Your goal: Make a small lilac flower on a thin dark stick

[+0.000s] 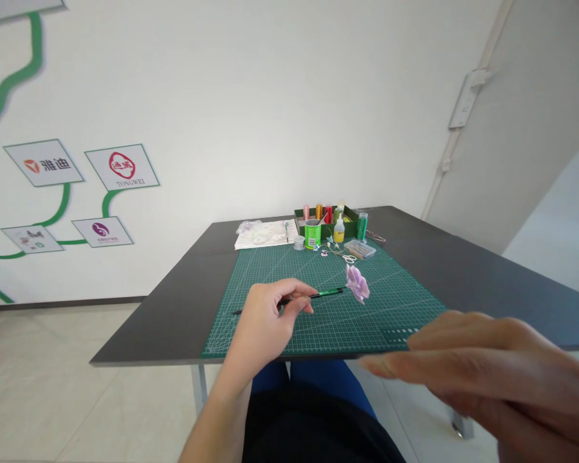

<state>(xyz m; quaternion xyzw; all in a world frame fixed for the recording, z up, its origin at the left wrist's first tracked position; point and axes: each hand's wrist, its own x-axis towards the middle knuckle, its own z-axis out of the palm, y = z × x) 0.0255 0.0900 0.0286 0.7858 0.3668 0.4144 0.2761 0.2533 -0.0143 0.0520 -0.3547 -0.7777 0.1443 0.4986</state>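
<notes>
My left hand [282,315] is closed in a pinch around a slim black-and-green stick [329,292] above the cutting mat. A pale purple flower [358,283] is at the stick's right end; I cannot tell how the two are joined. The stick's dark, thin other end points left, past my wrist. My right hand [492,370] is large and close to the camera at the lower right, over the front table edge. Its fingers stretch out to the left, with nothing visible in them.
The green cutting mat [265,334] covers the middle of the dark table [174,289]. Toward the back are white sheets [265,235], a green tin [312,235], a glue bottle [338,230], white scissors [349,258], a clear case [360,249] and a green box [351,229] of thread spools.
</notes>
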